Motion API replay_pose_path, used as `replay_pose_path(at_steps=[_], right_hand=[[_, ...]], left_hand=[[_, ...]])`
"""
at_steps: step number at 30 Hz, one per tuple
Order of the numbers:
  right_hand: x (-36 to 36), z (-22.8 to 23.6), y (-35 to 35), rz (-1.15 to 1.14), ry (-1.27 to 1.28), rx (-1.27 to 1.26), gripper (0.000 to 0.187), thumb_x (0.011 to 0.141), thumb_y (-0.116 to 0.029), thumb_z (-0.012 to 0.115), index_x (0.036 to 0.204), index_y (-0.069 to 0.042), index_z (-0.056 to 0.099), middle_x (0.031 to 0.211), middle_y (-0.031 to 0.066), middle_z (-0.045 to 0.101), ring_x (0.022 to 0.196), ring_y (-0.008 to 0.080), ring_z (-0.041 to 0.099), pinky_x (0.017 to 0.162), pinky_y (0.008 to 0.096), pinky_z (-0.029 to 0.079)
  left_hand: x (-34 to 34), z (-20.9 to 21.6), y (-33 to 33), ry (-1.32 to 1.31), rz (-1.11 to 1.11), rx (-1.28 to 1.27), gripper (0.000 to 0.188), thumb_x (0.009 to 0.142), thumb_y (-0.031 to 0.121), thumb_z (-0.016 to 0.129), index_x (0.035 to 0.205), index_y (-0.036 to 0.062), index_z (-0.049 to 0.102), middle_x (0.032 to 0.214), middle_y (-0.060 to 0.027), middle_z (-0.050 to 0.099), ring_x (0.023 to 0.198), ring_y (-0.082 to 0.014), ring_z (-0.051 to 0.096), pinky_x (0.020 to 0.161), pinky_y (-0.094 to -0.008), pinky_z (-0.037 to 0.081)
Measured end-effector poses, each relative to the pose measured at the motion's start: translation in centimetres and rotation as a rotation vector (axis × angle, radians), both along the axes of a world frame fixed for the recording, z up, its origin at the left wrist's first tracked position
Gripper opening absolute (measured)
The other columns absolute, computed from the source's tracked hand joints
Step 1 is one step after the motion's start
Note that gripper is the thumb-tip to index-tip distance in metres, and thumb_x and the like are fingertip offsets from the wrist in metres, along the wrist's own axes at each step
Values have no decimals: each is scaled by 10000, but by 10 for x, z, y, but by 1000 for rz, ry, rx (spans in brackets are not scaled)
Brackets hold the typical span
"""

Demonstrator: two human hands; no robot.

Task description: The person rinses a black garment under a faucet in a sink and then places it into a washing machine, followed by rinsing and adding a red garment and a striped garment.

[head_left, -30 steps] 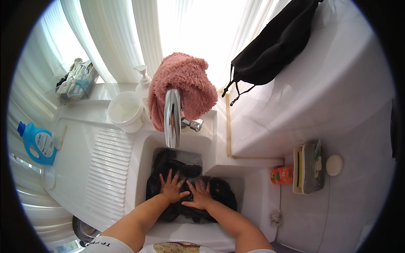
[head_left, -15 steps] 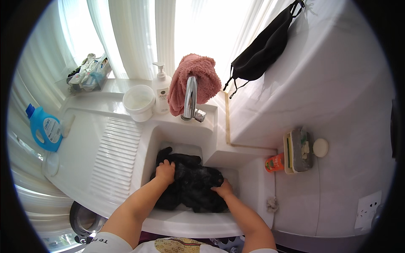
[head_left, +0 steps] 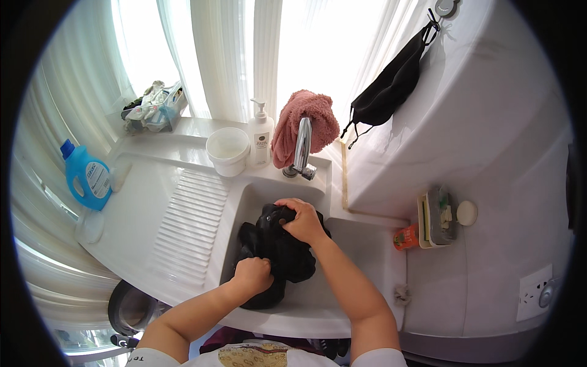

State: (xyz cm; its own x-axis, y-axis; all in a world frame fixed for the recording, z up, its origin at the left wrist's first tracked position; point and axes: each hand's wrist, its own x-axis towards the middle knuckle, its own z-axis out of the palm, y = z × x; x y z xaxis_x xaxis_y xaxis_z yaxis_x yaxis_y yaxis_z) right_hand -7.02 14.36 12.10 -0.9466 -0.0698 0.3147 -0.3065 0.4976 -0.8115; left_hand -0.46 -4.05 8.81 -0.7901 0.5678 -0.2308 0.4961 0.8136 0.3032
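A wet black garment point(head_left: 282, 248) lies bunched up in the white sink basin point(head_left: 361, 257). My left hand point(head_left: 254, 275) is closed in a fist on its near left part. Farther back, my right hand point(head_left: 299, 219) grips the cloth's far side, thumb and fingers pinching a fold. The garment's exact kind cannot be made out in its folds. Behind the basin rises a chrome faucet point(head_left: 302, 147) with a pink fluffy towel point(head_left: 287, 137) draped over it.
Left of the basin is a ridged washboard point(head_left: 191, 229). A white tub point(head_left: 228, 153), a pump bottle point(head_left: 260, 134) and a blue detergent bottle point(head_left: 85, 177) stand around it. A soap rack point(head_left: 433, 217) and orange bottle point(head_left: 405, 237) sit right. A black mask point(head_left: 391, 85) hangs above.
My right hand has moved from the garment's right side to its far side. My left hand has come nearer me. The garment is gathered into a tighter bunch toward the left.
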Motion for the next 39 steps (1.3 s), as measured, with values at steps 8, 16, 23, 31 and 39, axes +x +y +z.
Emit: replay_pose_path(at_steps=[8, 16, 23, 31, 39], right_hand=[[3, -69, -2, 265, 30, 343, 547, 658, -107, 645, 1203, -120, 592, 1154, 137, 607, 1075, 314, 586, 959, 362, 439], [-46, -28, 33, -736, 124, 4, 347, 819, -288, 666, 1073, -53, 635, 1058, 171, 646, 914, 289, 635, 771, 407, 497], [-80, -19, 63, -596, -252, 91, 352, 880, -277, 605, 1158, -61, 611, 1105, 235, 623, 907, 342, 635, 764, 412, 501], [-21, -72, -4, -659, 190, -31, 521, 842, -191, 651, 1279, -14, 429, 1202, 178, 509, 1120, 342, 495, 955, 421, 398], [68, -99, -12, 145, -857, 632, 725, 807, -697, 455, 1374, -245, 452, 1332, 201, 442, 1251, 359, 419, 1046, 674, 172]], left_hand=[[2, 11, 11, -167, -147, 16, 373, 777, 406, 654, 955, 79, 679, 732, -145, 668, 693, -319, 669, 629, -416, 543], [-80, -28, 30, 529, 176, 353, 414, 786, 372, 684, 1114, 136, 595, 1126, -100, 583, 1065, -306, 547, 900, -531, 434], [-89, -106, 22, 78, 55, -25, 361, 803, 393, 658, 1057, 141, 609, 997, -132, 647, 998, -323, 590, 970, -587, 370], [-59, -64, 9, -98, -210, 85, 266, 768, 355, 670, 826, 99, 629, 704, -128, 654, 682, -319, 648, 625, -450, 504], [-16, -16, 3, -334, -686, 138, 272, 760, 377, 680, 782, 110, 633, 600, -75, 604, 622, -299, 631, 664, -433, 510]])
